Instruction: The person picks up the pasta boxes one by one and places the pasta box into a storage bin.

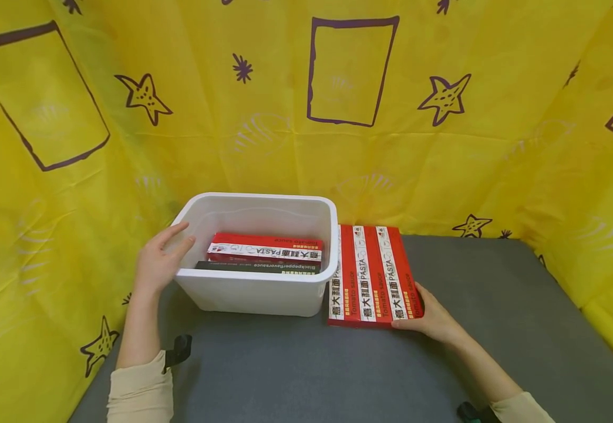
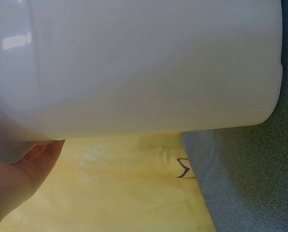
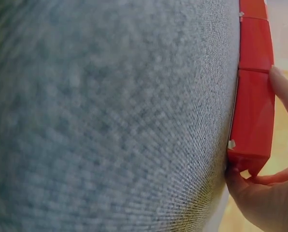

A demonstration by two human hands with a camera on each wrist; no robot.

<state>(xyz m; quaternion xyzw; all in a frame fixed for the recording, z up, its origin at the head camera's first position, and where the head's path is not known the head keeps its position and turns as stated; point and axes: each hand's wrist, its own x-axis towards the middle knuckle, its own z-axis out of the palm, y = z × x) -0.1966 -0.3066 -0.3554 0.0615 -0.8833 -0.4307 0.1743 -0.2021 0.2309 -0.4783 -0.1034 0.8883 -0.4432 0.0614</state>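
Note:
A white plastic bin [image 1: 253, 294] stands left of centre, with my left hand [image 1: 160, 258] at its left rim. Thumb and a finger reach over the rim; in the left wrist view, fingers [image 2: 50, 153] touch beneath the lip. Inside lie a red tomato sauce pasta box [image 1: 266, 247] and a dark black-pepper pasta box [image 1: 256, 267]. Right of the bin, red pasta boxes lie flat side by side. My right hand [image 1: 435, 317] holds the near right corner of the rightmost pasta box [image 1: 395, 264], thumb at its near end, fingers at its right side.
A dark grey cloth surface [image 1: 296, 370] lies under everything. Yellow patterned fabric [image 1: 264, 153] hangs behind and along both sides, close behind the bin and boxes. The other red boxes [image 1: 356, 276] sit against the bin's right side.

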